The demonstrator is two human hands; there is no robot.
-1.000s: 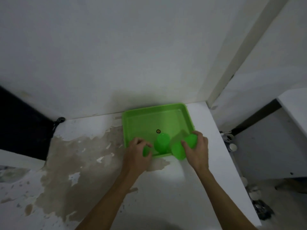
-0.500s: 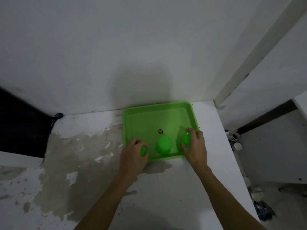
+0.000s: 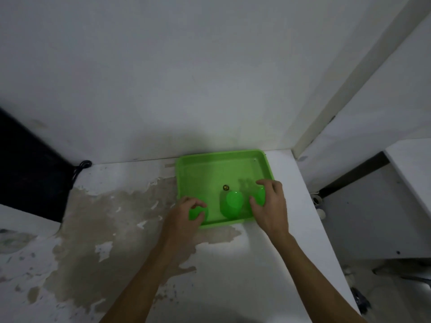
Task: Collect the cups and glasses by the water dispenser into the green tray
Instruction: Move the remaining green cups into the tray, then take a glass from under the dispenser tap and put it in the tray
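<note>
A bright green tray (image 3: pixel 210 164) lies on a white counter against the wall. Three green cups stand upside down along its near edge. My left hand (image 3: pixel 184 214) wraps the left cup (image 3: pixel 195 213) at the tray's near left corner. The middle cup (image 3: pixel 232 203) stands free between my hands. My right hand (image 3: pixel 271 206) curls over the right cup (image 3: pixel 260 197), which is mostly hidden by my fingers. A small dark round spot (image 3: pixel 225 187) sits on the tray floor just behind the middle cup.
The counter (image 3: pixel 233 264) has a large worn brown patch (image 3: pixel 112 217) to the left of the tray. Its right edge drops to a floor with small items (image 3: pixel 319 206). A black cable (image 3: pixel 81 166) hangs at the back left. A wall rises right behind the tray.
My right hand carried its cup from over the tray's near rim into the tray and set it upright-down beside the middle cup. The left hand stayed on the left cup.
</note>
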